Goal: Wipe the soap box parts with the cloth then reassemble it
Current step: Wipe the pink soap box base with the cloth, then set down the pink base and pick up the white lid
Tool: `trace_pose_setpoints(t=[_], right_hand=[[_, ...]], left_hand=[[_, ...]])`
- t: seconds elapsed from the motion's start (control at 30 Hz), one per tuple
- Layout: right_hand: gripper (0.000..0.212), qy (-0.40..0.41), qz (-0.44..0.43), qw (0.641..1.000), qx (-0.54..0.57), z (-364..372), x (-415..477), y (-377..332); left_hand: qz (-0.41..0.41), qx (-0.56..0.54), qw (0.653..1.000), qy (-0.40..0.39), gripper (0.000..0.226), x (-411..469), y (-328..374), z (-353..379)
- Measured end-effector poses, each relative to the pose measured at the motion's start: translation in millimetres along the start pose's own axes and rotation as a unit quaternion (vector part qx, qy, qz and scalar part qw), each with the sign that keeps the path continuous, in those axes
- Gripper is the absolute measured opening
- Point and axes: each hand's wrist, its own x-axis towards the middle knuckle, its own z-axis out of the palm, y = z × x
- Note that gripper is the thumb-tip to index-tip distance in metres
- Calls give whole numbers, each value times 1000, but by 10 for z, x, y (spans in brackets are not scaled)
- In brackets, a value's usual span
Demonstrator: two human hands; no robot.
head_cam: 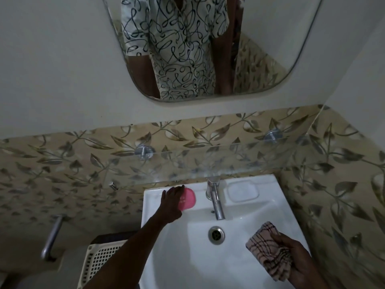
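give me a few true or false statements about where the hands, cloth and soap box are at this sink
1. The left hand is on the pink soap box. True.
2. The soap box sits right of the tap. False: it sits to its left, on the sink ledge.
3. The right hand grips the checked cloth. True.
4. The cloth is touching the soap box. False: they are apart, on opposite sides of the basin.

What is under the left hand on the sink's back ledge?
A pink soap box sits on the sink ledge, left of the tap. The left hand covers its left side, so any parts there are hidden.
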Motion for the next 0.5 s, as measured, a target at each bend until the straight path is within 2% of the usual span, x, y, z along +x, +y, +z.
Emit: trace_pose_setpoints(t=[0.13,0.2,0.3,0.37,0.43,0.5], right_hand=[[31,40,-6,999,-7,-21,22,31],[26,49,-10,998,-27,-19,61,58],[34,122,-73,981,-135,39,164,7],[37,194,-160,925,-285,100,276,-83],[33,203,-253,833,-449,191,401,-182],[32,191,-321,735,-566,197,608,-297]], left_hand=[[21,-23,999,40,100,-10,-16,63],[31,-40,997,58,105,-32,16,78],[31,-107,986,125,106,-93,101,119],[-4,-171,972,162,98,-173,195,205],[-31,-197,963,180,88,-305,283,311],[-27,-201,961,190,82,-441,382,474]])
